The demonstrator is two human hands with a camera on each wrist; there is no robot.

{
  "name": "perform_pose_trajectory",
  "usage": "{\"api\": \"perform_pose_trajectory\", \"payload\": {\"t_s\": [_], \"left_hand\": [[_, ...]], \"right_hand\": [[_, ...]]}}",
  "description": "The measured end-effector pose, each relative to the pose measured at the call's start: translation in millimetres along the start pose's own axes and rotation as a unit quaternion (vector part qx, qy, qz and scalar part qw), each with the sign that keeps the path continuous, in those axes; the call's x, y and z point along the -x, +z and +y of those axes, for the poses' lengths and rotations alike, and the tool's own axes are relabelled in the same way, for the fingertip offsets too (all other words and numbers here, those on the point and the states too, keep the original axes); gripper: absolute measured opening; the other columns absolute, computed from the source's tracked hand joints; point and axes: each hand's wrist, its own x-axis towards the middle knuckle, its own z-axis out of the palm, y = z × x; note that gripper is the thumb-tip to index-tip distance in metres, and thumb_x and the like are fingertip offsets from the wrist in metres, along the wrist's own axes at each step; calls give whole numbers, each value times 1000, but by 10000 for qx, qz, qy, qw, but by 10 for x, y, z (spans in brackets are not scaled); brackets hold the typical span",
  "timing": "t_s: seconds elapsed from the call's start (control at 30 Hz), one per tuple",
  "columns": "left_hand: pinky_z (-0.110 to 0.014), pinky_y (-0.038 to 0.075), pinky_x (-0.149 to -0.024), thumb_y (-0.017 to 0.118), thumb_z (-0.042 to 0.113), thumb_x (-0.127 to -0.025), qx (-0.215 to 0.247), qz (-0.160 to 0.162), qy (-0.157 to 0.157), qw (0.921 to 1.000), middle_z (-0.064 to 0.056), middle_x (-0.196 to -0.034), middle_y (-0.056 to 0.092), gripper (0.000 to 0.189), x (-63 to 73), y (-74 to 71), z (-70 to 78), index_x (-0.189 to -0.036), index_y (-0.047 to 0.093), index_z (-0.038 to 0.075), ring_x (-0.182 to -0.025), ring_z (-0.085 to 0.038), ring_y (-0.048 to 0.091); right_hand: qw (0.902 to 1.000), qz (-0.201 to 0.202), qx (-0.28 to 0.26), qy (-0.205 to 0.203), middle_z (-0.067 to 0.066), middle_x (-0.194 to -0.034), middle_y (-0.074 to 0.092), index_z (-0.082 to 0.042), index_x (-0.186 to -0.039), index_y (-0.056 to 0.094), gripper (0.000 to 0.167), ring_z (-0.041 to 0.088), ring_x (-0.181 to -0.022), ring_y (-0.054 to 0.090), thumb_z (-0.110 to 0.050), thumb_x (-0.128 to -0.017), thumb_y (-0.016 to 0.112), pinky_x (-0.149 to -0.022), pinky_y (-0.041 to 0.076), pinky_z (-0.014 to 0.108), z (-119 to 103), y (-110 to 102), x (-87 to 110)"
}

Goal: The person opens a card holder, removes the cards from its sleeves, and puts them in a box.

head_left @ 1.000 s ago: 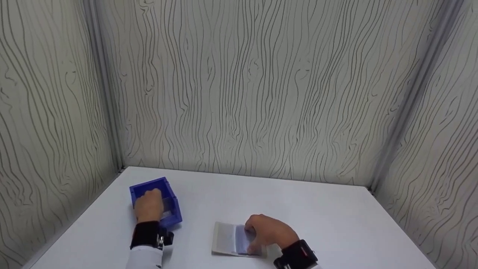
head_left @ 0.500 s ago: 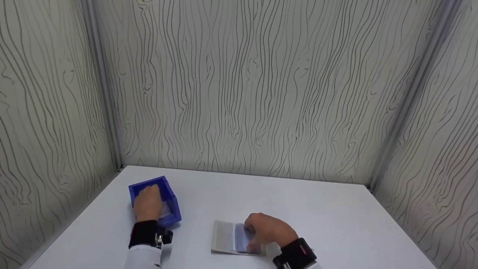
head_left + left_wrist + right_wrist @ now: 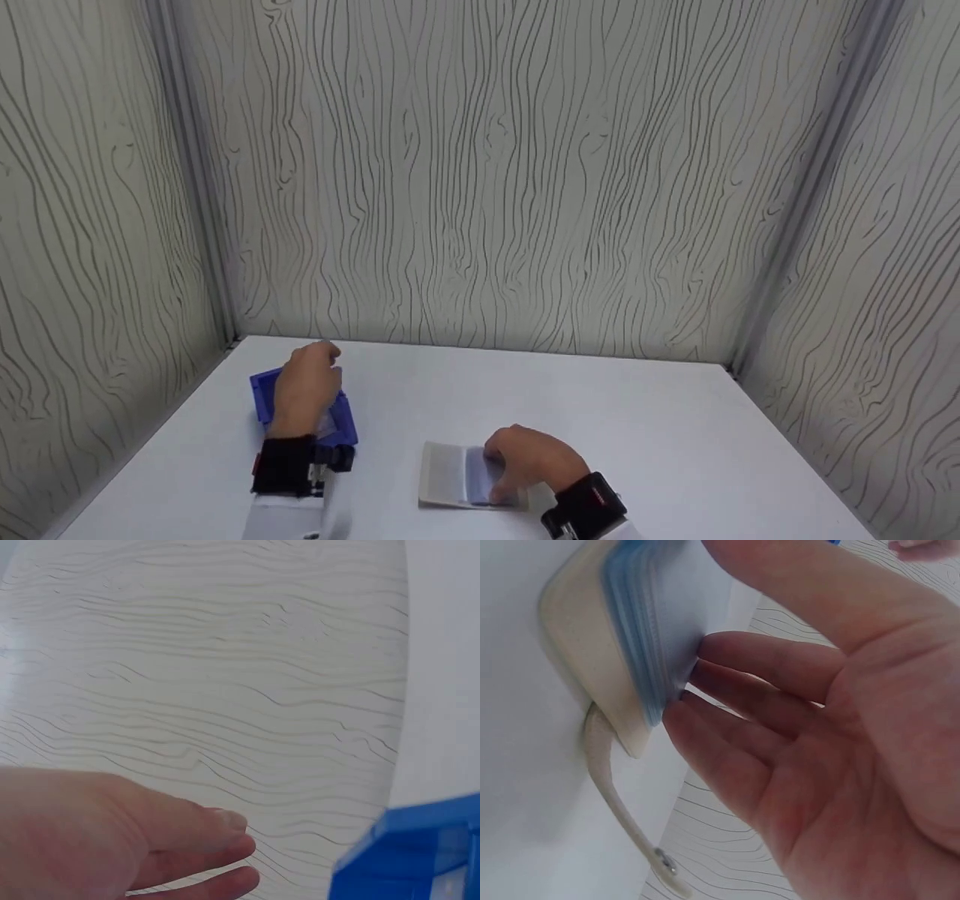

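A cream card holder lies opened on the white table, with a stack of clear bluish plastic sleeves inside. My right hand grips the sleeves, its fingertips along their edge and the thumb on the opposite side. From the cover hangs a cream strap with a metal snap. Over a blue bin at the left is my left hand, raised above the rim. Its thumb and fingers are fairly straight and close together in the left wrist view, and nothing shows between them. Something clear lies in the bin, partly hidden by the hand.
The white table is bounded by patterned wood-grain panels at the back and both sides. Each wrist carries a black strap with a small camera.
My left hand has lifted out of the blue bin and moved up toward its far side. The right hand keeps its hold on the card holder. The head view has shifted slightly.
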Motion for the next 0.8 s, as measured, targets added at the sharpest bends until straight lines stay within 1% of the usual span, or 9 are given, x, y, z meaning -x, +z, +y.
{"api": "perform_pose_trajectory", "payload": {"t_s": [0.07,0.2,0.3,0.37,0.4,0.5,0.6,0.7,0.8], "left_hand": [[-57,62,-93,66,-1,-98,188,-67,211,9996,-26,-121,77,30,42,-12,140,-127,72,-8,-112,-43,76],[-52,63,-93,74,-1,-94,473,-310,816,9951,-20,-111,80,24,113,114,452,-117,77,-4,-104,-34,77],[-49,63,-87,79,-1,-90,579,-737,1366,9862,-15,-99,80,19,147,284,668,-109,79,-2,-94,-28,75],[-45,62,-81,82,0,-87,588,-1162,1618,9782,-13,-92,78,15,166,431,766,-102,81,-2,-87,-23,71],[-43,61,-78,84,0,-86,557,-1404,1673,9743,-11,-89,77,14,177,508,797,-99,81,-1,-84,-21,69],[-37,57,-70,89,3,-82,346,-2160,1592,9627,-6,-83,75,13,213,749,829,-93,82,1,-77,-16,63],[-34,55,-66,92,6,-77,16,-2761,1308,9522,-1,-80,73,17,247,977,792,-91,82,5,-72,-14,61],[-33,52,-65,93,5,-74,-239,-3147,1045,9431,1,-79,72,18,263,1151,731,-86,80,8,-71,-15,60],[-33,51,-66,93,5,-72,-328,-3323,858,9387,2,-78,72,18,266,1237,692,-81,78,11,-70,-15,60]], "right_hand": [[9998,29,150,-103,-12,-81,63,-15,-94,79,30,6,-74,53,-27,-73,97,-68,47,25,-7,12,-6],[9988,89,415,-250,-12,-78,59,-16,-89,76,28,6,-72,49,-27,-72,96,-64,44,25,-12,10,14],[9985,96,487,-228,-12,-78,59,-16,-89,77,27,6,-72,49,-27,-73,96,-64,44,25,-21,-18,15],[9984,69,508,-231,-12,-79,60,-16,-90,78,27,6,-72,50,-27,-74,96,-65,45,25,-20,-24,9],[9985,57,500,-234,-12,-78,61,-16,-90,78,27,6,-72,51,-27,-74,96,-65,45,25,-19,-26,4],[9980,29,568,-289,-12,-78,61,-17,-91,78,27,5,-71,51,-28,-75,96,-65,46,24,-17,-21,-6],[9974,30,645,-319,-12,-77,60,-18,-91,78,26,5,-70,50,-28,-75,96,-65,45,24,-14,-9,-10],[9970,39,696,-325,-12,-77,58,-18,-89,77,26,6,-71,48,-28,-76,97,-64,43,24,-20,-8,-4],[9969,23,721,-313,-12,-77,58,-18,-89,76,27,7,-71,47,-28,-76,97,-63,42,24,-27,-17,1]]}}
